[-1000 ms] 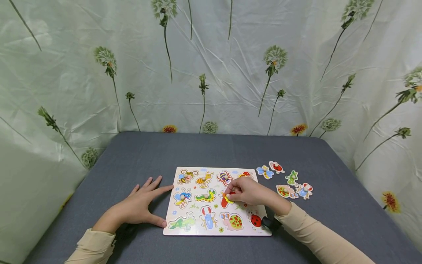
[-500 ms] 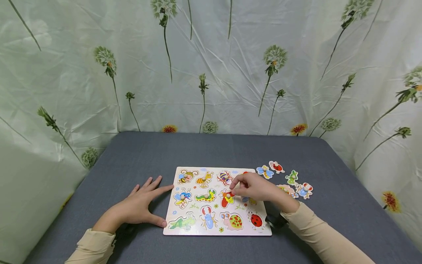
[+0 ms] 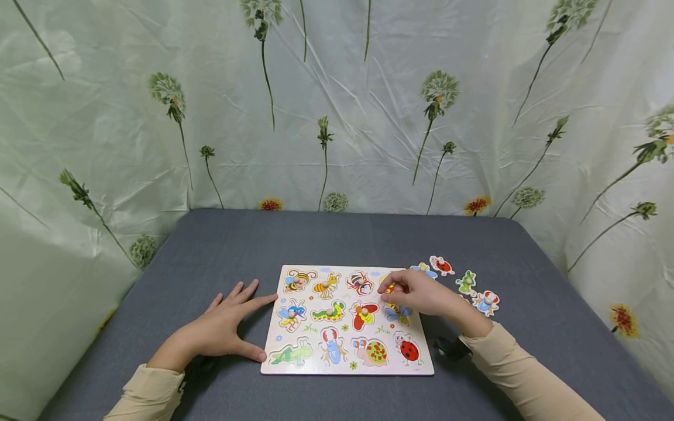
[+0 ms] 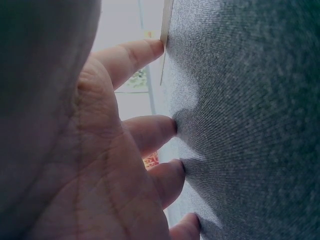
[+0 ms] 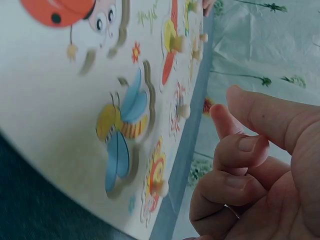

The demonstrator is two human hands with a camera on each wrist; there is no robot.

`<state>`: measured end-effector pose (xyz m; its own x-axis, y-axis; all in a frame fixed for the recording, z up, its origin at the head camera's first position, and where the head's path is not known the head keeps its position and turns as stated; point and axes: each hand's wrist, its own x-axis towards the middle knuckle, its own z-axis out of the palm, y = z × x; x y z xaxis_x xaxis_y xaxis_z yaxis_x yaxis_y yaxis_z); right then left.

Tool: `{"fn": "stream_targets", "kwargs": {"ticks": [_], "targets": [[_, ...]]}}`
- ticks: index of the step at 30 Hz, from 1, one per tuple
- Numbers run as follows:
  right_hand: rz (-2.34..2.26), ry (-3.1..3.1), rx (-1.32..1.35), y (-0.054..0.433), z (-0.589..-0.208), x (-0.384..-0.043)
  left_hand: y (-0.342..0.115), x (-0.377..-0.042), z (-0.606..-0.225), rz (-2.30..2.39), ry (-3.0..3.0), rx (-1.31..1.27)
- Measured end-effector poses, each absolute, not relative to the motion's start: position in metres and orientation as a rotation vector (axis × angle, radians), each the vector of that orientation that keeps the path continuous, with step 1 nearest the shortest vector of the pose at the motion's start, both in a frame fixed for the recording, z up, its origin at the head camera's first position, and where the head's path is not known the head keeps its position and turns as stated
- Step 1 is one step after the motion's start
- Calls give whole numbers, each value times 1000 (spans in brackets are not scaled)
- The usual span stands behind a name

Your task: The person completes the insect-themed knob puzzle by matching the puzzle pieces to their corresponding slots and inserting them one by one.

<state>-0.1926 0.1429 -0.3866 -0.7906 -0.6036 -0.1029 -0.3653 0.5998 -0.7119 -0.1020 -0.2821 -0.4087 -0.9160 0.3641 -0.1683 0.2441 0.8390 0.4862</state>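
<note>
A wooden peg puzzle board [image 3: 344, 368] with insect pictures lies on the table. My left hand [image 3: 223, 324] is spread flat at its left side; thumb and index fingertip touch the board's edge, while other fingertips rest on the cloth. Over the upper right part hovers my right hand [image 3: 418, 292], its fingers bent and holding nothing; thumb and index tips are apart in the right wrist view. Below it is the blue-winged dragonfly recess [image 5: 120, 132], which has no knob. The red-winged firefly piece [image 3: 364, 316] sits in its recess, its knob [image 5: 177, 44] standing up.
Loose pieces lie right of the board: a ladybug [image 3: 442, 266], a green grasshopper [image 3: 466, 283], a stag beetle [image 3: 487, 303] and a dragonfly [image 3: 423, 269] partly behind the right hand. The bottom row's recesses, such as the snail [image 3: 375, 353], bear no knobs. A floral curtain [image 3: 337, 105] hangs behind.
My right hand has let go of the red-winged firefly piece's knob and moved right and slightly up, uncovering the dragonfly recess. The left hand stays in place.
</note>
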Motion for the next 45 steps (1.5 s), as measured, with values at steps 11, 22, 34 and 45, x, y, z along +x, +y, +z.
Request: {"fn": "stream_targets", "kwargs": {"ticks": [11, 22, 34, 45], "targets": [[-1050, 2549, -724, 159, -376, -205, -282, -104, -408, 671, 2768, 457], [-1050, 2642, -625, 182, -368, -219, -281, -103, -408, 663, 2771, 444], [-1097, 2657, -554, 210, -358, -233, -283, -102, -408, 663, 2770, 446], [-995, 2655, -628, 227, -368, -249, -282, -102, -408, 670, 2763, 445]]}}
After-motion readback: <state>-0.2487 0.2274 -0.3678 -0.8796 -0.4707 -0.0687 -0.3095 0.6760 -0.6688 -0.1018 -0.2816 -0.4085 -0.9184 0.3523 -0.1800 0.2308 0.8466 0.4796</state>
